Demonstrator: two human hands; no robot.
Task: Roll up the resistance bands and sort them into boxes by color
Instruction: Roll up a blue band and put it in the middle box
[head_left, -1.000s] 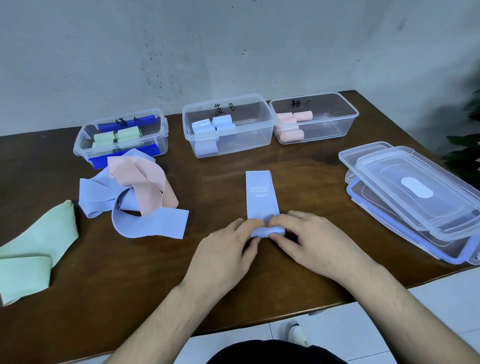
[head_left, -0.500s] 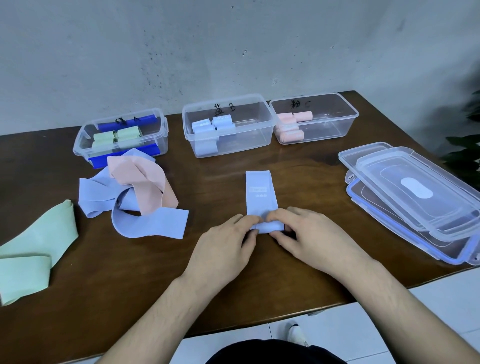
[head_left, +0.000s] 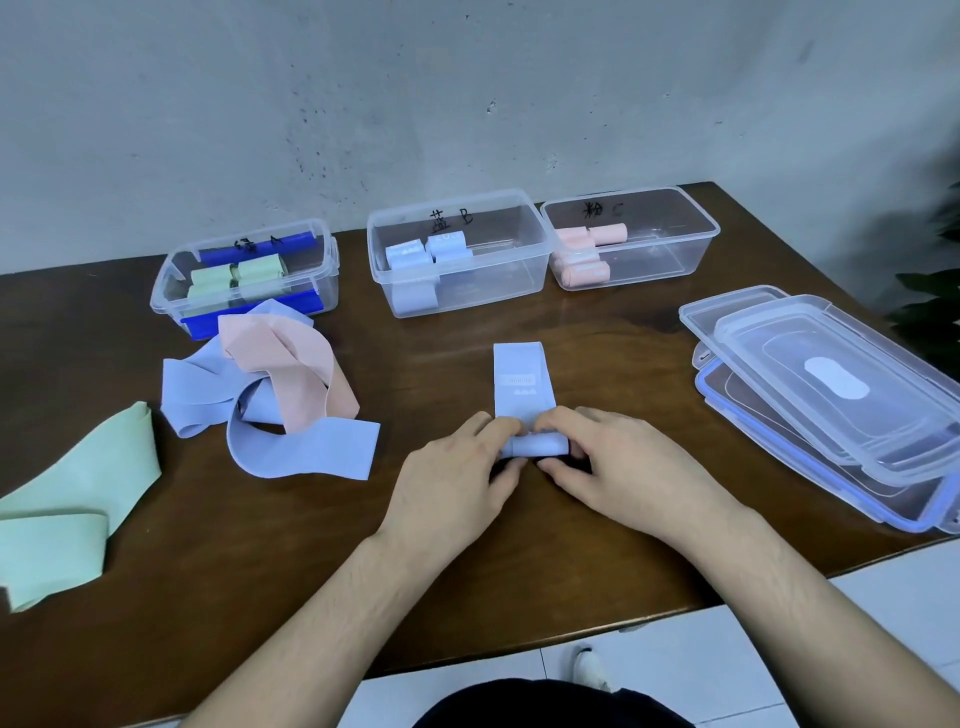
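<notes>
A light blue resistance band (head_left: 522, 382) lies flat on the table, its near end wound into a small roll (head_left: 535, 446). My left hand (head_left: 457, 483) and my right hand (head_left: 618, 467) pinch that roll from either side, fingertips on top. Three clear boxes stand at the back: the left box (head_left: 171, 280) holds green rolls, the middle box (head_left: 467, 291) holds light blue rolls, the right box (head_left: 675, 260) holds pink rolls. Loose at the left lie a blue band (head_left: 306, 452), a pink band (head_left: 291, 364) and a green band (head_left: 78, 493).
Stacked clear lids (head_left: 831, 395) with blue seals lie at the right, near the table's edge. The brown table (head_left: 260, 571) ends just in front of my body. A grey wall stands behind the boxes. A plant shows at the far right.
Both hands have moved the roll a little farther from me along the band. The roll is thicker and the flat part is shorter.
</notes>
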